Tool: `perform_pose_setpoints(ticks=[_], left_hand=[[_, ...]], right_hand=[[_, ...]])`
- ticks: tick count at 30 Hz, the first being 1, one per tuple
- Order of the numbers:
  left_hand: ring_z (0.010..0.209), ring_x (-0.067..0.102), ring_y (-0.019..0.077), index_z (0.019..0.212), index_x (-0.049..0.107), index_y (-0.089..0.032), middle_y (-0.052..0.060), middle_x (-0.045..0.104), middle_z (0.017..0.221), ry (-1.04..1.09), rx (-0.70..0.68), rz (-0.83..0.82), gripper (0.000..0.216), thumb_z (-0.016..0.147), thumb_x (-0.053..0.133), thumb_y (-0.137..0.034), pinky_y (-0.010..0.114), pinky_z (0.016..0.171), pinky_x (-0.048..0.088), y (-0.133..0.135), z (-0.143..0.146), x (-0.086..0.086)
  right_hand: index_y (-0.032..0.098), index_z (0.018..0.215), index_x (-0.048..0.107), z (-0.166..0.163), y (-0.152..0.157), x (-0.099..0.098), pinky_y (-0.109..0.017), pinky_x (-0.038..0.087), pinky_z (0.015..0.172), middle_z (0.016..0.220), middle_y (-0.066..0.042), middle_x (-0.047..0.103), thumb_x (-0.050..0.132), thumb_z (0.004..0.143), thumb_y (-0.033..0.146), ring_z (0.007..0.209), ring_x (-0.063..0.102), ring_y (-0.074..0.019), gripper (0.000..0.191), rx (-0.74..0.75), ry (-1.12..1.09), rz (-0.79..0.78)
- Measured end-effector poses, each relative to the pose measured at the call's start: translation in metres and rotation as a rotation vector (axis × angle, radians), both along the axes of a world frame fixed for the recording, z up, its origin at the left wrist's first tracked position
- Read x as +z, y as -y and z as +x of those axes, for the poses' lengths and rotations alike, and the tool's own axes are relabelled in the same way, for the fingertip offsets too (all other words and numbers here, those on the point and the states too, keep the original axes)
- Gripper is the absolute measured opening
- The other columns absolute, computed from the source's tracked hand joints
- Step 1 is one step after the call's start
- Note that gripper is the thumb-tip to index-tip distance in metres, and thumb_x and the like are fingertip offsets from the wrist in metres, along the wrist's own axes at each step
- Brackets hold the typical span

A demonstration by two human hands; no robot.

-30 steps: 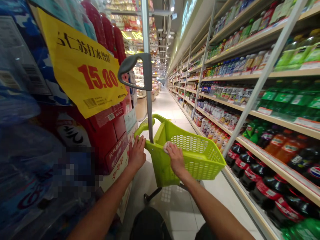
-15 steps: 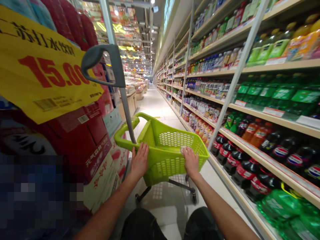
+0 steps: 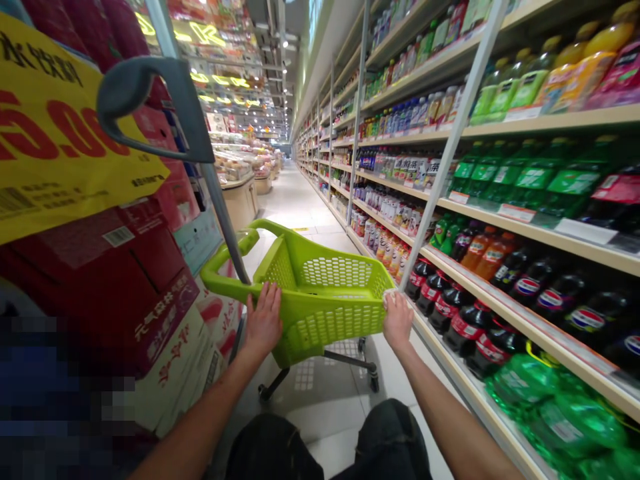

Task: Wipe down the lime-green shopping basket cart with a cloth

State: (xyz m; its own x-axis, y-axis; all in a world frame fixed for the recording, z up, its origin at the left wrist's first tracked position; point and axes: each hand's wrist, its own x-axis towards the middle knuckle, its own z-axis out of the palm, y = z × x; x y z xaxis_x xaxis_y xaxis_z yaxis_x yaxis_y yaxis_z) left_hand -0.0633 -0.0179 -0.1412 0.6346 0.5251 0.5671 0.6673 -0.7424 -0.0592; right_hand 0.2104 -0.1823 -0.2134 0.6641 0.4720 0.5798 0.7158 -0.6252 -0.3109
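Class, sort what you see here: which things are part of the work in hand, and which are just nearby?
In hand:
left hand on the green basket trolley
right hand pressing a white cloth on its rim
grey handle

Nearby:
yellow price sign
red boxes
shelved soda bottles

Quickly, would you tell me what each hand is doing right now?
Left hand: open, flat on the green basket.
Right hand: holds a white cloth on its rim.

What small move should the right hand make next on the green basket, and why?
Probably slide the right hand, with the pale cloth under its fingertips, further along the green basket rim. The left hand lies flat against the near corner, which seems to steady it.
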Motion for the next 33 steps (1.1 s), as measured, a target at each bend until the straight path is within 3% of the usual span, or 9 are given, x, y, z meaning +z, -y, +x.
perform_pose_setpoints(ticks=[5, 9, 11, 17, 22, 24, 29, 31, 33], left_hand=[[0.133, 0.023, 0.0285, 0.129, 0.041, -0.009, 0.014, 0.037, 0.139, -0.003, 0.008, 0.012, 0.061, 0.068, 0.040, -0.011, 0.056, 0.106, 0.015, 0.000, 0.002, 0.000], [0.133, 0.023, 0.0283, 0.128, 0.041, -0.009, 0.014, 0.037, 0.139, -0.011, 0.006, 0.027, 0.060, 0.068, 0.040, -0.011, 0.056, 0.106, 0.016, -0.001, 0.002, 0.000], [0.133, 0.023, 0.0288, 0.128, 0.042, -0.009, 0.015, 0.037, 0.139, -0.011, 0.008, 0.030, 0.060, 0.068, 0.041, -0.011, 0.057, 0.105, 0.016, -0.001, 0.002, -0.001], [0.133, 0.022, 0.0285, 0.128, 0.042, -0.010, 0.014, 0.036, 0.139, -0.020, 0.014, 0.035, 0.059, 0.068, 0.041, -0.011, 0.056, 0.106, 0.017, 0.000, 0.002, -0.001], [0.133, 0.023, 0.0283, 0.128, 0.042, -0.010, 0.013, 0.036, 0.140, -0.028, 0.020, 0.013, 0.060, 0.068, 0.042, -0.011, 0.056, 0.105, 0.018, 0.004, 0.003, 0.002], [0.133, 0.023, 0.0287, 0.128, 0.042, -0.010, 0.013, 0.036, 0.140, -0.030, 0.027, 0.001, 0.060, 0.068, 0.042, -0.011, 0.056, 0.105, 0.019, 0.006, 0.005, 0.003], [0.133, 0.022, 0.0290, 0.128, 0.041, -0.010, 0.014, 0.035, 0.140, -0.053, 0.019, -0.019, 0.061, 0.068, 0.044, -0.012, 0.056, 0.105, 0.020, 0.008, 0.004, 0.006], [0.133, 0.022, 0.0289, 0.129, 0.041, -0.010, 0.013, 0.035, 0.140, -0.058, 0.012, -0.026, 0.062, 0.067, 0.044, -0.012, 0.056, 0.105, 0.020, 0.007, 0.003, 0.006], [0.133, 0.022, 0.0289, 0.129, 0.041, -0.010, 0.013, 0.035, 0.141, -0.055, 0.007, -0.037, 0.063, 0.066, 0.045, -0.011, 0.056, 0.105, 0.019, 0.007, 0.002, 0.006]], right_hand=[[0.020, 0.115, 0.056, -0.018, -0.011, -0.007, -0.045, 0.027, 0.101, 0.131, -0.009, 0.047, 0.037, 0.078, 0.004, 0.129, 0.028, -0.0217, 0.044, 0.382, 0.172, -0.005], [0.013, 0.113, 0.057, 0.008, 0.007, -0.007, -0.049, 0.033, 0.095, 0.127, -0.016, 0.049, 0.033, 0.079, 0.007, 0.124, 0.035, -0.0268, 0.042, 0.070, 0.010, 0.021], [0.009, 0.109, 0.059, 0.008, 0.004, -0.006, -0.049, 0.033, 0.095, 0.123, -0.020, 0.050, 0.031, 0.079, 0.007, 0.122, 0.037, -0.0275, 0.041, 0.008, -0.009, 0.068], [0.016, 0.117, 0.055, -0.036, -0.031, -0.007, -0.044, 0.029, 0.102, 0.131, -0.010, 0.046, 0.032, 0.077, 0.000, 0.131, 0.025, -0.0207, 0.049, 0.502, 0.201, 0.071], [0.014, 0.115, 0.056, -0.017, -0.022, -0.003, -0.046, 0.033, 0.098, 0.128, -0.015, 0.048, 0.035, 0.078, 0.002, 0.126, 0.034, -0.0248, 0.044, 0.197, 0.045, 0.133], [0.012, 0.114, 0.056, -0.030, -0.036, 0.002, -0.045, 0.032, 0.100, 0.126, -0.016, 0.049, 0.035, 0.078, 0.003, 0.125, 0.034, -0.0237, 0.043, 0.254, 0.046, 0.174], [0.017, 0.117, 0.054, -0.095, -0.081, 0.010, -0.044, 0.028, 0.103, 0.132, -0.010, 0.046, 0.037, 0.078, 0.003, 0.131, 0.024, -0.0199, 0.045, 0.689, 0.213, 0.166], [0.018, 0.118, 0.054, -0.091, -0.076, 0.010, -0.045, 0.028, 0.102, 0.133, -0.010, 0.045, 0.037, 0.076, 0.000, 0.131, 0.025, -0.0216, 0.048, 0.668, 0.198, 0.103], [0.018, 0.119, 0.054, -0.067, -0.059, 0.010, -0.047, 0.030, 0.099, 0.132, -0.012, 0.046, 0.036, 0.075, -0.001, 0.128, 0.030, -0.0244, 0.051, 0.498, 0.117, 0.049]])
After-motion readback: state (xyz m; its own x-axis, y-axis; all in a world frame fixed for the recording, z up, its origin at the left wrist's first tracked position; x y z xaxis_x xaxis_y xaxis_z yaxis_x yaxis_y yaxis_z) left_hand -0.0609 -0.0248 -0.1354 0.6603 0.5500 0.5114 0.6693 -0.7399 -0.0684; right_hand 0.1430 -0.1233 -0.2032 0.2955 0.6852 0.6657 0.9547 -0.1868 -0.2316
